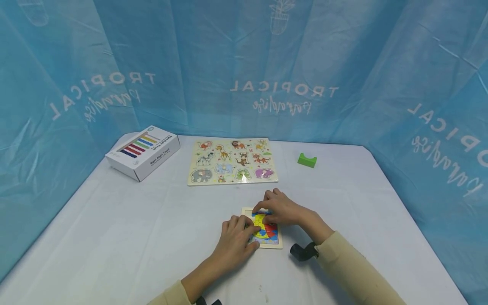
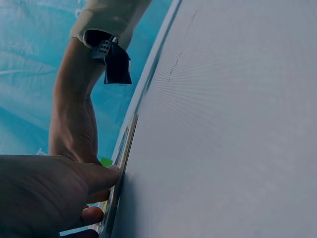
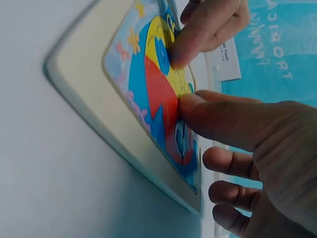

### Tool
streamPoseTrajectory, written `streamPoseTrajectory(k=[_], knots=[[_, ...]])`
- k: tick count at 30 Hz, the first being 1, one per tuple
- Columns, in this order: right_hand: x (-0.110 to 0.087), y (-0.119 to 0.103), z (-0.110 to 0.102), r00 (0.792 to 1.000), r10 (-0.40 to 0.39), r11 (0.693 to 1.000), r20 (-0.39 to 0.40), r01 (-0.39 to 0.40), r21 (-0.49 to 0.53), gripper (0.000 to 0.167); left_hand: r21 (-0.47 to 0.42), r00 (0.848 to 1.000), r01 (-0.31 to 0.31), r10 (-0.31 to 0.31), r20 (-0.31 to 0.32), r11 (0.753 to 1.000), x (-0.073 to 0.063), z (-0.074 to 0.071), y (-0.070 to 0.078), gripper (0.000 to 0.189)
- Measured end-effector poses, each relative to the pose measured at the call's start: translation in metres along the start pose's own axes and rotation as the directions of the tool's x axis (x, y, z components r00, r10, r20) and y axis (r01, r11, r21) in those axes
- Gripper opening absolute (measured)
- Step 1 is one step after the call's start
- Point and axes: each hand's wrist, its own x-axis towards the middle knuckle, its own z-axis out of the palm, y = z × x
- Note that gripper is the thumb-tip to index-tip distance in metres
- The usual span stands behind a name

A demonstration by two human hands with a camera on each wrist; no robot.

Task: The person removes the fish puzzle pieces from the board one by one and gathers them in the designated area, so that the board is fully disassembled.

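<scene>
A small wooden jigsaw puzzle (image 1: 271, 242) with a yellow, red and blue fish picture lies near the table's middle. My left hand (image 1: 235, 239) holds its left side. The left thumb (image 2: 101, 174) lies along the board's edge, and a left fingertip (image 3: 184, 52) presses on the yellow part. Across the puzzle's upper right, my right hand (image 1: 284, 208) has its thumb and index finger bent around a puzzle piece (image 1: 257, 214) at the top. The right thumb (image 3: 195, 105) touches where yellow meets red. The other right fingers are loosely curled off the board. My hands partly cover the puzzle.
An animal peg puzzle (image 1: 233, 162) lies behind my hands. To its left stands a white box (image 1: 142, 153) with an abacus-like picture, and to its right a green arched block (image 1: 307, 160). Blue curtains (image 1: 244, 63) border the white table (image 1: 126, 237).
</scene>
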Motion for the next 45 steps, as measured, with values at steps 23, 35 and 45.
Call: streamPoseTrajectory(k=[23,35,45], knots=[[-0.013,-0.005,0.019,0.959,0.173,0.983,-0.224,-0.181,-0.017,0.046,0.009,1.000,-0.003,0.003,-0.012,1.000,0.000,0.002,0.000,0.033],[-0.022,-0.016,0.033,0.869,0.324,0.945,-0.374,-0.314,0.089,0.033,0.008,1.000,0.000,0.000,-0.009,1.000,0.001,0.001,0.000,0.033],[-0.022,-0.023,0.037,0.848,0.339,0.938,-0.408,-0.337,0.081,0.027,0.017,1.000,0.002,-0.002,-0.013,1.000,0.001,0.001,0.000,0.033]])
